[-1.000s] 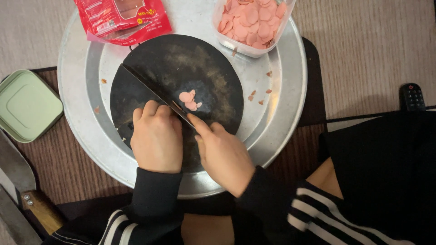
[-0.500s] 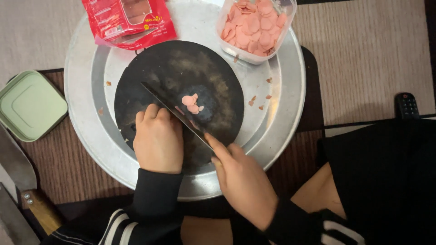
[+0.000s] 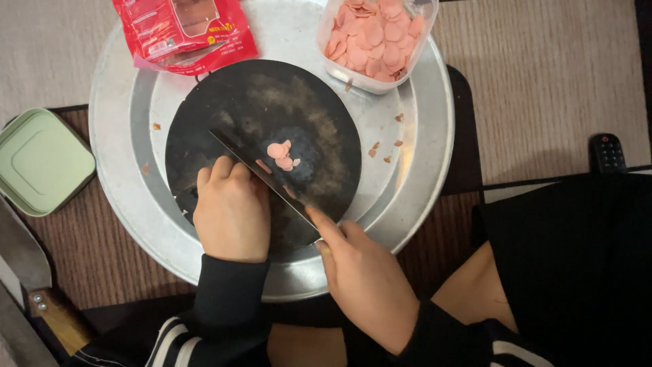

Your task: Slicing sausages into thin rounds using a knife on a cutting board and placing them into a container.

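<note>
One knife (image 3: 261, 175) lies diagonally across the round black board (image 3: 319, 122) at frame centre, tip toward upper left; the right hand (image 3: 367, 275) is clamped on its handle, the left hand (image 3: 233, 211) curled beside the blade; a few pink slices (image 3: 281, 155) lie just beyond — one clear tub (image 3: 378, 41), upper right, holds many more.

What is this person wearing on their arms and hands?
Both hands are bare, with no gloves or rings in view. The left hand and the right hand each come out of a long black sleeve with a snug cuff. Further up, both sleeves carry white stripes.
</note>
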